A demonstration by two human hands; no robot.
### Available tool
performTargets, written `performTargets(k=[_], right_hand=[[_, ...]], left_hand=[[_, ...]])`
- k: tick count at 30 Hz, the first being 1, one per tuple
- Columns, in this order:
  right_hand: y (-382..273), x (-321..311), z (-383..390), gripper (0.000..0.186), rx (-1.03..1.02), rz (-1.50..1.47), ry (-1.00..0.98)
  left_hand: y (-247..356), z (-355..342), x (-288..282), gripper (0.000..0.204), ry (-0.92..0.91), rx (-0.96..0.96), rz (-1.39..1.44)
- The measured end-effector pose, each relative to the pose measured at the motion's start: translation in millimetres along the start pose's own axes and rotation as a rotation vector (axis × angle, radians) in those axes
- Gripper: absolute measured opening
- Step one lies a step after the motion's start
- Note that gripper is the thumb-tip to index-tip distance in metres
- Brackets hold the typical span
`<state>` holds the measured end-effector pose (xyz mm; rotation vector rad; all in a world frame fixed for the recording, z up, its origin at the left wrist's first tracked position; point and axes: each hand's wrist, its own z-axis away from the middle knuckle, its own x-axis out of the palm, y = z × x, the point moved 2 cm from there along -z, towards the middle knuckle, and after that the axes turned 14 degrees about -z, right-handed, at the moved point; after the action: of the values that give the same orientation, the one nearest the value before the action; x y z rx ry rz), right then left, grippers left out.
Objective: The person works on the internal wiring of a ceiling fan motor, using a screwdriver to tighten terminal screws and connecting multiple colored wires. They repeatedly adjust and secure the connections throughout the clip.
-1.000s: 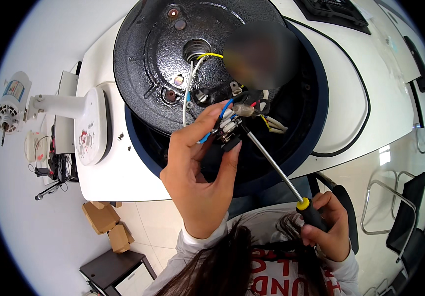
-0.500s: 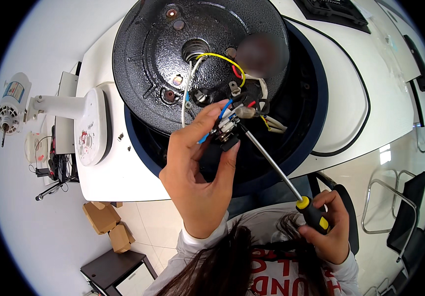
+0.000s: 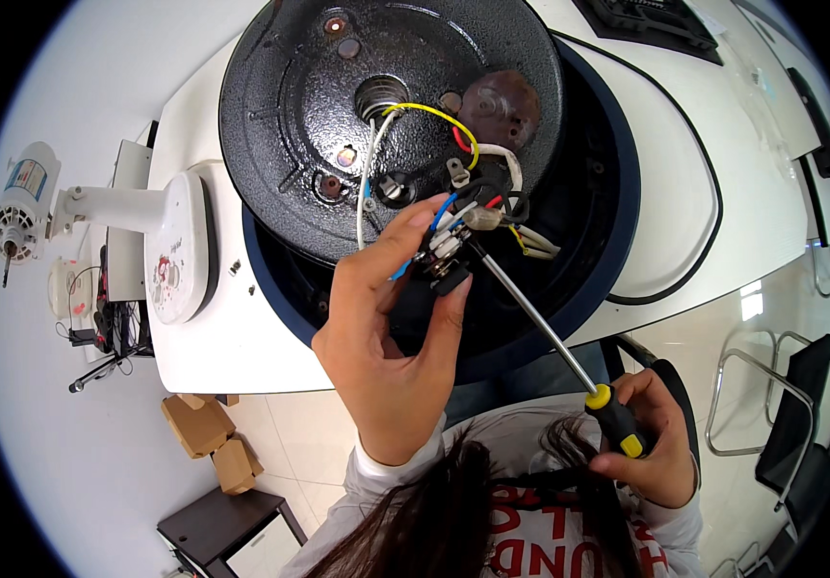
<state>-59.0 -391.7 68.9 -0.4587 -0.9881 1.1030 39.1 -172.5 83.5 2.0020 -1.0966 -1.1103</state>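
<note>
Thumb and fingers of my left hand [image 3: 386,361] pinch a small wired thermostat-like part [image 3: 444,252] with white ceramic pieces, metal terminals and a black end. Blue, red, black and white wires run to it, some partly behind my fingers. My right hand [image 3: 663,448] is wrapped round the black and yellow handle of a screwdriver [image 3: 542,329]. Its shaft slants up left, and the tip meets the part's right side; the exact contact is too small to tell. Just beyond is a speckled black metal pan [image 3: 280,106], underside up, with a yellow wire [image 3: 434,111] across it.
A dark blue round housing [image 3: 624,193] lies under the pan on the white table [image 3: 189,116]. A black cable [image 3: 713,183] curves along the right. Loose screws [image 3: 235,267] lie by a white drill stand [image 3: 179,255] at left. A black tool case [image 3: 651,24] sits far right.
My right hand and the screwdriver handle have shifted slightly right, and the handle has turned a little. The left hand and the part have barely moved.
</note>
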Motion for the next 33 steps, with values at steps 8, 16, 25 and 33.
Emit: performTargets(k=[8,16,25,33], right_hand=[[11,-5,7,0.042,0.335,-0.203,-0.177],[7,7,1,0.046,-0.07,0.178,-0.091],[18,-3,0,0.048,0.064,-0.079,-0.099],[11,-5,7,0.032,0.095,-0.079,-0.098]], left_hand=[[0,-1,-1,0.043,-0.015,0.02,-0.027],[1,0,-2,0.042,-0.003,-0.002,-0.008],[-1,0,-1,0.043,0.005,-0.026,0.04],[-1,0,-3,0.045,0.005,-0.017,-0.048]])
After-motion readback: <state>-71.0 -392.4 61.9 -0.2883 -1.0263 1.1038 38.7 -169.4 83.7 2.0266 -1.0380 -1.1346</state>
